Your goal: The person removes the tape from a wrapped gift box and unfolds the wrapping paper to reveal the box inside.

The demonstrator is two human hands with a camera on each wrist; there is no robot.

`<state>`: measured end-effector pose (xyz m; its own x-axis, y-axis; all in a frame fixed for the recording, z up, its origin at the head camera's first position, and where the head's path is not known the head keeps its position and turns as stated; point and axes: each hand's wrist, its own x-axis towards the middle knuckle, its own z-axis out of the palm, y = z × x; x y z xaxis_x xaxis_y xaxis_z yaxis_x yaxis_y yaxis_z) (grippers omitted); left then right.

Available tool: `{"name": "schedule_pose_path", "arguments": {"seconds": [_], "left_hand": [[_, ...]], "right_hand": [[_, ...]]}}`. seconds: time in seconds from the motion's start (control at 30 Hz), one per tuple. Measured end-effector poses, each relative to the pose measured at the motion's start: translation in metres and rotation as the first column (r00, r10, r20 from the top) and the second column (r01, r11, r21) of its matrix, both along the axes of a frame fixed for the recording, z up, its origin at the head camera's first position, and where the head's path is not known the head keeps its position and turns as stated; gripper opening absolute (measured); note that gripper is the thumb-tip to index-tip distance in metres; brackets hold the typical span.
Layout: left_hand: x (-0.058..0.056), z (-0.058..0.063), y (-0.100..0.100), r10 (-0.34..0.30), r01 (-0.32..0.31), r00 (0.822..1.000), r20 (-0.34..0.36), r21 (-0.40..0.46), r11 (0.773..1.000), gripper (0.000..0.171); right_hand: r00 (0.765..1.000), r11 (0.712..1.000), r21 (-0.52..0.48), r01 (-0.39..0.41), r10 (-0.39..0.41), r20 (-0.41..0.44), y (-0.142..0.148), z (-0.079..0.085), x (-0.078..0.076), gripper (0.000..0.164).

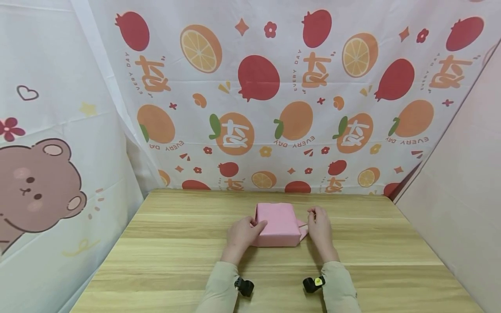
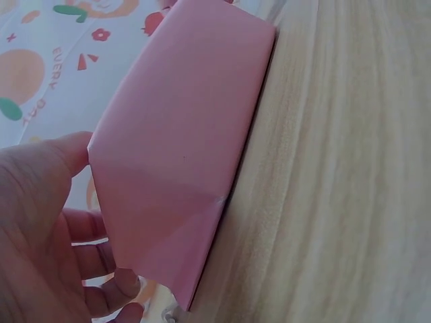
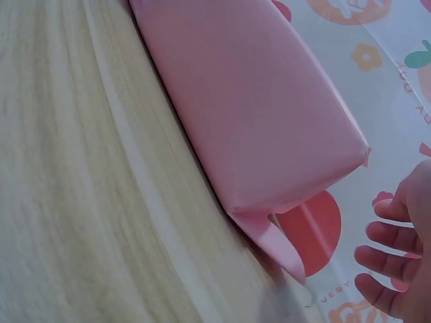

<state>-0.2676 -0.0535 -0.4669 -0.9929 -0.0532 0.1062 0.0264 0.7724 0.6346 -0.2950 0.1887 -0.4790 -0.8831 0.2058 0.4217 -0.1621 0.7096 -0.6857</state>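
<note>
A box wrapped in pink paper (image 1: 277, 224) lies on the table. At its right end a folded paper flap (image 3: 276, 245) sticks out, low against the tabletop. My left hand (image 1: 243, 234) grips the left end, thumb on the top edge and fingers bent at the end face. There the paper (image 2: 158, 235) runs out past the box with a loose edge by the fingertips. My right hand (image 1: 320, 229) is just right of the flap, its fingers loosely bent. In the right wrist view these fingers (image 3: 387, 262) hold nothing and stand apart from the paper.
The wood-grain table (image 1: 172, 243) reaches back to a white fruit-print curtain (image 1: 274, 148). A bear-print curtain (image 1: 39, 187) hangs on the left, a plain pale wall (image 1: 462, 174) on the right. Small black cameras (image 1: 244, 287) are strapped to both wrists.
</note>
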Motion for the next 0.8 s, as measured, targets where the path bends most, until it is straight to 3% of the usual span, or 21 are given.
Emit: {"name": "schedule_pose_path", "arguments": {"seconds": [0.2,0.5,0.63,0.8], "left_hand": [[-0.002,-0.001,0.002,0.013,-0.013,0.999,-0.044,0.014,1.000,0.046],[-0.008,-0.001,0.005,-0.005,0.006,0.997,-0.071,0.011,1.000,0.047],[-0.013,0.000,0.005,-0.015,0.016,0.998,-0.060,0.024,1.000,0.050],[-0.024,0.005,0.005,-0.040,0.041,0.998,-0.045,0.022,0.999,0.061]], "right_hand": [[0.993,0.996,-0.021,-0.090,0.091,0.074,-0.001,0.002,-0.001,0.028],[0.938,0.960,-0.054,-0.275,0.280,0.205,-0.017,0.002,-0.005,0.047],[0.922,0.950,-0.076,-0.303,0.313,0.229,-0.022,0.002,-0.008,0.050],[0.920,0.953,-0.059,-0.298,0.303,0.248,-0.025,0.003,-0.015,0.052]]}}
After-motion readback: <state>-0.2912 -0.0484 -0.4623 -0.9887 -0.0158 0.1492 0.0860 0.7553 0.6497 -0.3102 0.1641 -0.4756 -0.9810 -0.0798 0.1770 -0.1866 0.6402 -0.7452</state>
